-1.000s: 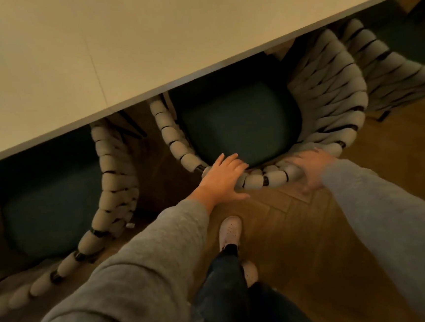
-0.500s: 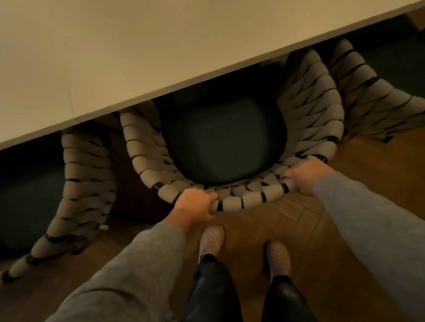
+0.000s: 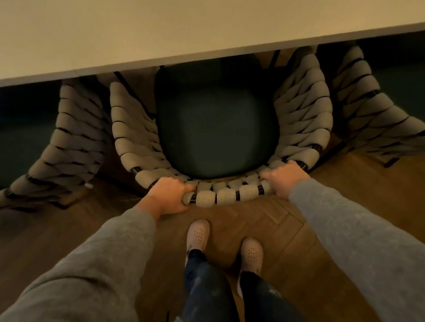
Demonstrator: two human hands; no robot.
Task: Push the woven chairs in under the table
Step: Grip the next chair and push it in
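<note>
In the head view, a pale surface (image 3: 194,18) is seen filling the upper part of the frame, its near edge running almost level from left to right. Three woven chairs are counted along that edge. The middle woven chair (image 3: 219,134) is set with the front part of its dark green seat cushion (image 3: 213,124) hidden under the edge, while the rest of the cushion and the curved back rail are left out in the open. The back rail is gripped at both ends: the left hand (image 3: 169,195) is clenched around the rail where it bends to the left, and the right hand (image 3: 283,179) is clenched around it where it bends to the right, with a run of woven cord wraps left bare between them. The left woven chair (image 3: 58,148) and the right woven chair (image 3: 371,113) are placed just beside the middle one, only narrow gaps being left between the woven sides. A wooden floor (image 3: 379,197) is seen open behind the chairs. Two grey sleeves are counted, and two pale perforated shoes (image 3: 198,235) are planted on the floor near the rail.
</note>
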